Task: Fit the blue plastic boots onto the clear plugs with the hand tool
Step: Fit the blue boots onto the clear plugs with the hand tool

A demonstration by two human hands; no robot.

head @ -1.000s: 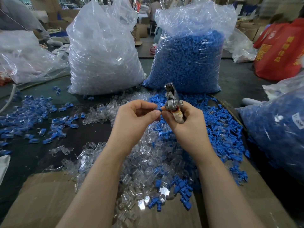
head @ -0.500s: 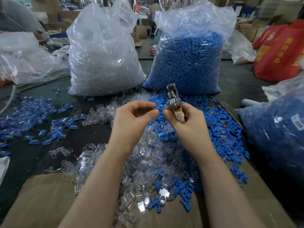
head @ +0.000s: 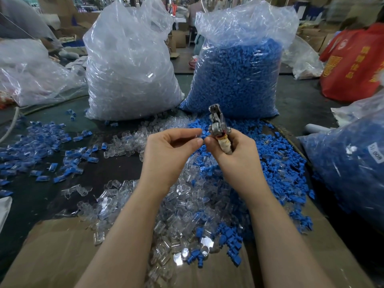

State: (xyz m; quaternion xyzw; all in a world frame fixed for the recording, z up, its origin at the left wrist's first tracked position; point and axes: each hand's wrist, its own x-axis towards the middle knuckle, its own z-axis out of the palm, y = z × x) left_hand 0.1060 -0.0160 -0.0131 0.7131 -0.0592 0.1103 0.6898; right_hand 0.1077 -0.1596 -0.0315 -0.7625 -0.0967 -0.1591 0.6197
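Starting far left: finished blue-capped pieces (head: 39, 154) lie scattered on the desk (head: 116, 173), w/ the bag of clear plugs (head: 128, 75) behind. Left hand (head: 170, 154) pinches what looks like one clear plug (head: 197, 136) at thumb and forefinger, just beside the hand tool (head: 218, 129), which the right hand (head: 234, 161) grips by its wrapped handle. Loose blue boots (head: 280, 163) are heaped to the right. Risk: plug is tiny and slick, so it could slip or seat crooked. Tool tip and any boot on it are too small to make out.
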